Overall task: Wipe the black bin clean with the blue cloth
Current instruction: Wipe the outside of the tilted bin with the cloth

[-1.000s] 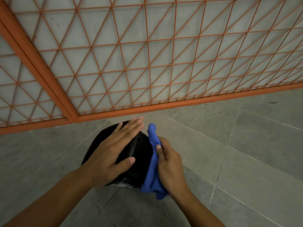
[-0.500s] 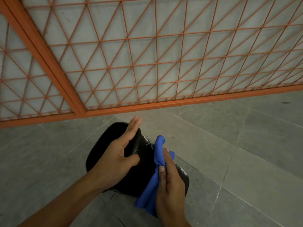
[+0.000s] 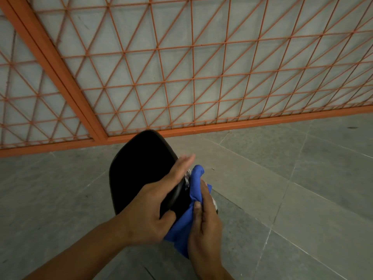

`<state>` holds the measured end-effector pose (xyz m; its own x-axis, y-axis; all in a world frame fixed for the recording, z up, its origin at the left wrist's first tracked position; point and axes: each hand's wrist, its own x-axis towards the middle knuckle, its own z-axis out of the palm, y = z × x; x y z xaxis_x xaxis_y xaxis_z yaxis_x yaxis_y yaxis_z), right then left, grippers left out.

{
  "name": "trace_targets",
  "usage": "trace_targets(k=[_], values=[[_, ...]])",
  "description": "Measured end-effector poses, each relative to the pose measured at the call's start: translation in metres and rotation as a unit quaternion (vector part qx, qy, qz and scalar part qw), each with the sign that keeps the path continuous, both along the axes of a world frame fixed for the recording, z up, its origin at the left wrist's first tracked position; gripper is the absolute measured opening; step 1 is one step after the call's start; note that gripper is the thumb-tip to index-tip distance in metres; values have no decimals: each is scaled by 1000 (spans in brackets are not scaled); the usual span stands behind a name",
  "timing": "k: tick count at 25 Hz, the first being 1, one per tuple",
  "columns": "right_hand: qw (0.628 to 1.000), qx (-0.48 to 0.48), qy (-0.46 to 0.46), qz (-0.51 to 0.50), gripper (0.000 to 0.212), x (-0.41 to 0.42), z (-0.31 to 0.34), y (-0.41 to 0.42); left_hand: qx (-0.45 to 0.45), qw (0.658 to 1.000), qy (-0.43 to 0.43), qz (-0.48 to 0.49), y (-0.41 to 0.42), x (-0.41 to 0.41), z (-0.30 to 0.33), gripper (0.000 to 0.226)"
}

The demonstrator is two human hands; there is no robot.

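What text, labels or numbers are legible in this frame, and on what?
None can be read.
Bin: plain black, no label on the part that shows; the hands and the cloth cover the rest.
Cloth: plain blue, no tag in view.
Fence and floor: no signs or markings.

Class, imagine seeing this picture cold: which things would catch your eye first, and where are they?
The orange lattice fence fills the upper picture. At lower centre, the black bin lies tipped on the grey tiled floor. The left hand steadies its rim, while the right hand presses the bright blue cloth against its side.
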<state>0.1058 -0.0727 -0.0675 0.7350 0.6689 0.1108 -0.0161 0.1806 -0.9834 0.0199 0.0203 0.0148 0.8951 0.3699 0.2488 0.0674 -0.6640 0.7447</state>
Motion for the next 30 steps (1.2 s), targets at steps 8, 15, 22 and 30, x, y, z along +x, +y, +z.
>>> trace_targets(k=[8, 15, 22, 30], values=[[1000, 8, -1, -19, 45, -6, -17, -3, 181, 982, 21, 48, 7, -10, -16, 84], [1000, -7, -14, -14, 48, -2, -11, -8, 169, 978, 40, 114, 16, -4, -24, 81], [999, -6, -40, -15, 45, -9, -16, -20, 202, 973, 68, 91, 6, -3, -32, 97], [999, -25, 27, 7, 39, -1, -25, -26, 170, 983, 52, 43, 0, -5, -35, 101]])
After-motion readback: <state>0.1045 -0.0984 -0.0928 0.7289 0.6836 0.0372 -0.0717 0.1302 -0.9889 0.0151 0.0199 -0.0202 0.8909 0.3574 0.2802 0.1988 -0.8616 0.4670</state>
